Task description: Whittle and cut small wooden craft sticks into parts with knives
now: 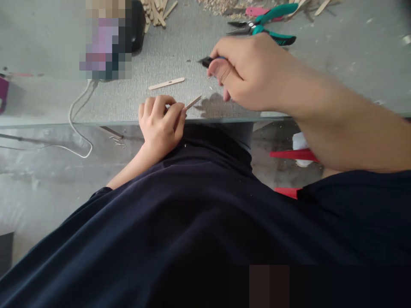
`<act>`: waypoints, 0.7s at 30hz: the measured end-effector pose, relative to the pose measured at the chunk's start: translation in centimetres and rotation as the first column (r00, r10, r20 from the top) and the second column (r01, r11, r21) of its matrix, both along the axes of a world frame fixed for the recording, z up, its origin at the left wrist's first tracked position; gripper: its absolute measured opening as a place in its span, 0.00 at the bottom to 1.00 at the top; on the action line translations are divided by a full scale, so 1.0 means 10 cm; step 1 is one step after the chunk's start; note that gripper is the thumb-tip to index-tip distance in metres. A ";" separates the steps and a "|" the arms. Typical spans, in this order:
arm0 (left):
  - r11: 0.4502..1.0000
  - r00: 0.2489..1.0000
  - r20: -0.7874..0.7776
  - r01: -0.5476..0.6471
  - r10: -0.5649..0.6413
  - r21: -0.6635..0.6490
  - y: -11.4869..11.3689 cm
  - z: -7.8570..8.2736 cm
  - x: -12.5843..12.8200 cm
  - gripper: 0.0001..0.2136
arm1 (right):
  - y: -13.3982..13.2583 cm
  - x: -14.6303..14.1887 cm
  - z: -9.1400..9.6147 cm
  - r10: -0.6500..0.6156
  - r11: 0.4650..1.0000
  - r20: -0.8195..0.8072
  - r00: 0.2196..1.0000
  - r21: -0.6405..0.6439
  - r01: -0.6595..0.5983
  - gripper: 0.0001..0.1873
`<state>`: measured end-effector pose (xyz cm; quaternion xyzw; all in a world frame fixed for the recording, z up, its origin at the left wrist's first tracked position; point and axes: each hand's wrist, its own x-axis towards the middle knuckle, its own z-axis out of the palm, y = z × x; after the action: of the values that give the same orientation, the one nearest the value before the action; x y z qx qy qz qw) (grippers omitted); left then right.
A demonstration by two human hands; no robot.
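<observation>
Head view: left hand [162, 122] pinches a wooden stick [194, 102], right hand [246, 70] grips dark-tipped tool [206, 62] apart from it; probably trimming, next cut calls for a steady stick.

I see the table [189, 42] stretching across the upper part of the view, with the wearer's torso [192, 205] on the near side. At the near edge, left of centre, the left hand [162, 122] holds a thin stick [194, 102] whose end points right and away. Just beyond that hand, a flat stick [166, 84] lies on the tabletop. To the right, the right hand [239, 70] holds a pointed tool [204, 61], tip facing left. Behind it lie pliers [252, 25], with shavings [221, 6] farther back. Far left of these I find piled sticks [157, 12], then a pixelated object [105, 42]; its cable [69, 112] crosses the near edge.
</observation>
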<state>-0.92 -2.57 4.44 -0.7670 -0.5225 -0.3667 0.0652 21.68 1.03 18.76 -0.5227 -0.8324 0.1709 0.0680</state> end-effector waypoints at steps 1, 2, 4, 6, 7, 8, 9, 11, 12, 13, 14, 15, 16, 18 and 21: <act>1.000 1.000 0.009 0.004 -0.004 -0.004 0.00 -0.04 -0.01 0.15 | 0.01 -0.01 0.02 0.018 0.998 0.031 0.999 -0.065 -0.015 0.17; 1.000 1.000 0.013 0.010 -0.010 0.003 0.01 -0.08 -0.03 0.15 | 0.02 -0.02 0.02 0.037 0.990 0.075 0.997 -0.138 -0.027 0.17; 0.998 1.000 0.002 0.031 -0.031 0.047 0.03 -0.17 -0.05 0.16 | 0.06 -0.04 0.00 0.081 0.963 0.166 0.983 -0.266 -0.034 0.20; 0.993 0.998 -0.019 0.059 -0.058 0.099 0.05 -0.29 -0.07 0.15 | 0.08 -0.04 -0.03 0.114 0.942 0.233 0.966 -0.335 -0.030 0.24; 0.991 0.997 -0.026 0.072 -0.070 0.116 0.06 -0.34 -0.08 0.14 | 0.08 -0.04 -0.04 0.118 0.936 0.251 0.961 -0.350 -0.023 0.24; 0.989 0.997 -0.026 0.082 -0.079 0.122 0.08 -0.39 -0.08 0.14 | 0.07 -0.04 -0.04 0.115 0.932 0.264 0.958 -0.363 -0.012 0.23; 0.989 0.996 -0.019 0.089 -0.087 0.117 0.09 -0.44 -0.08 0.13 | 0.06 -0.05 -0.05 0.106 0.929 0.279 0.954 -0.371 0.005 0.23; 0.991 0.995 0.003 0.098 -0.098 0.088 0.10 -0.50 -0.07 0.14 | 0.02 -0.07 -0.04 0.091 0.924 0.307 0.947 -0.382 0.035 0.22; 0.992 0.995 0.011 0.103 -0.104 0.069 0.10 -0.52 -0.06 0.14 | 0.01 -0.08 -0.04 0.086 0.921 0.318 0.944 -0.387 0.047 0.22; 0.993 0.994 0.018 0.105 -0.106 0.050 0.11 -0.53 -0.05 0.15 | 0.01 -0.10 -0.04 0.080 0.918 0.326 0.942 -0.393 0.058 0.22; 0.994 0.994 0.022 0.104 -0.104 0.034 0.11 -0.53 -0.05 0.15 | 0.01 -0.12 -0.05 0.075 0.914 0.332 0.940 -0.400 0.068 0.22; 0.995 0.995 0.025 0.101 -0.101 0.020 0.11 -0.53 -0.04 0.15 | 0.02 -0.14 -0.05 0.073 0.908 0.331 0.941 -0.412 0.075 0.22; 0.995 0.995 0.031 0.097 -0.097 0.008 0.10 -0.52 -0.04 0.16 | 0.03 -0.16 -0.06 0.080 0.899 0.323 0.943 -0.432 0.071 0.22; 0.996 0.995 0.061 0.086 -0.085 -0.017 0.09 -0.50 -0.02 0.16 | 0.07 -0.18 -0.07 0.099 0.881 0.305 0.947 -0.469 0.059 0.22; 0.994 0.988 0.126 0.092 -0.084 -0.059 0.07 -0.45 0.00 0.15 | 0.11 -0.21 -0.09 0.107 0.861 0.269 0.957 -0.506 0.046 0.20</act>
<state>-0.94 -1.83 -0.06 -0.7669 -0.5027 -0.3988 -0.0085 19.62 2.17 17.87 -0.5280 -0.7672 0.3068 -0.1964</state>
